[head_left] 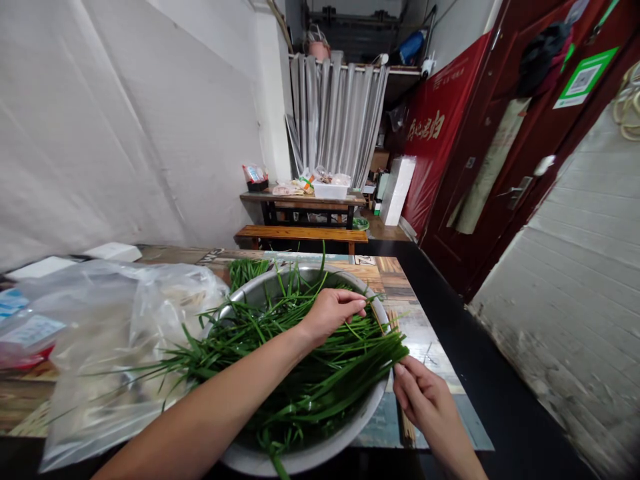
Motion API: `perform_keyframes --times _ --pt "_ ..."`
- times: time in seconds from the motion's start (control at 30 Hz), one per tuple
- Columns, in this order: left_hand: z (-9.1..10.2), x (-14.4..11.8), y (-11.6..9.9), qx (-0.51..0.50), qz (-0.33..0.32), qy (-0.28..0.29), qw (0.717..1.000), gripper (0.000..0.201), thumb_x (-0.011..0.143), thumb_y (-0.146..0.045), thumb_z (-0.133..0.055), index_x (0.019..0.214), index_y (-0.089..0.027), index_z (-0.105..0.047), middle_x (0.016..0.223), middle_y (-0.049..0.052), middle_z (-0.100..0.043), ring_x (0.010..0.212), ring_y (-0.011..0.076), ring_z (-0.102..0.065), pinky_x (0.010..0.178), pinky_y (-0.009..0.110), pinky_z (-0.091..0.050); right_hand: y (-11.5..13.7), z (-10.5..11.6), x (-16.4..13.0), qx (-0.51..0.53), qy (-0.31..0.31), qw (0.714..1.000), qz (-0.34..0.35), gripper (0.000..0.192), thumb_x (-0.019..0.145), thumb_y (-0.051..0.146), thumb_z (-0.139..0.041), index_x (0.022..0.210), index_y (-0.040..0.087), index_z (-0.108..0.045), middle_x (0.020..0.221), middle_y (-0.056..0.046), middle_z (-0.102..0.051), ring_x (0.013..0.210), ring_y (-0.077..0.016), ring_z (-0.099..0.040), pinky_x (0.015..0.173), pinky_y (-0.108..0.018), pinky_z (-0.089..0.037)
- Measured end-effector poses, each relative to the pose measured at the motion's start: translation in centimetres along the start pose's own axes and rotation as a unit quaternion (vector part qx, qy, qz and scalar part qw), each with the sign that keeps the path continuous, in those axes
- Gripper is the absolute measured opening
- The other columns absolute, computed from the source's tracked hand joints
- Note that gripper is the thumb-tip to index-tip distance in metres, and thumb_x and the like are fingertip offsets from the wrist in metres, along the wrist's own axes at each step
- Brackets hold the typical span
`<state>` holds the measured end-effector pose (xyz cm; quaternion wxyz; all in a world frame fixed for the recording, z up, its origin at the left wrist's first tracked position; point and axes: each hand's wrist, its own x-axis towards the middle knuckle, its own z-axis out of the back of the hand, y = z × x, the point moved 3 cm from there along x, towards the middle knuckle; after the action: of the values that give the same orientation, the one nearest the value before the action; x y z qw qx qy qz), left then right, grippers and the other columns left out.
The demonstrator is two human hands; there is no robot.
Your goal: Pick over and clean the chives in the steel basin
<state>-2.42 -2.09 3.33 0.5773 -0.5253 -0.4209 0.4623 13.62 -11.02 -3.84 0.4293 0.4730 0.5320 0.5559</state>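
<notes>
Left hand [333, 312] pinching chives [310, 360] over metal bowl [320, 450], right hand [425, 400] seemingly gripping their cut ends

We take the metal basin [300, 453] as our landmark. Inside it, the heap of green chives [310, 373] fills nearly the whole bowl, so we find no bare floor to reach down into. Our left hand [333, 310] lies across the far part of the heap, and our right hand [425, 400] sits at the basin's right rim, closing that edge. Left of the basin, a bulky clear plastic bag [115, 347] presses up against the rim and blocks that side. Right of the basin only a narrow strip of table [430, 347] stays open before its edge. Beyond the basin, the tabletop lies bare.
</notes>
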Motion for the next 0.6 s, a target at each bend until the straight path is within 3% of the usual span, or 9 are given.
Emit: perform_keyframes --times 0.33,0.6 --pt "0.00 -0.06 -0.02 0.061 -0.032 -0.012 0.998 0.029 0.068 -0.031 -0.062 0.084 -0.008 -0.070 0.066 0.006 -0.067 0.045 0.0061 -0.040 0.045 0.019 -0.032 -0.16 0.04 -0.02 0.002 -0.003 1.000 0.003 0.031 0.087 0.042 -0.046 0.067 0.018 -0.045 0.047 0.009 -0.034 0.038 -0.0043 -0.022 0.037 -0.021 -0.013" --pt "-0.29 -0.47 0.03 0.098 -0.057 0.013 0.994 0.026 0.070 -0.029 -0.060 0.083 -0.009 -0.071 0.069 0.006 -0.069 0.068 0.0147 -0.060 0.070 0.025 -0.046 -0.22 -0.03 0.16 0.016 -0.003 1.000 0.000 0.031 0.087 0.043 -0.045 0.068 0.018 -0.044 0.047 0.010 -0.032 0.038 -0.0043 -0.020 0.036 -0.020 -0.012"
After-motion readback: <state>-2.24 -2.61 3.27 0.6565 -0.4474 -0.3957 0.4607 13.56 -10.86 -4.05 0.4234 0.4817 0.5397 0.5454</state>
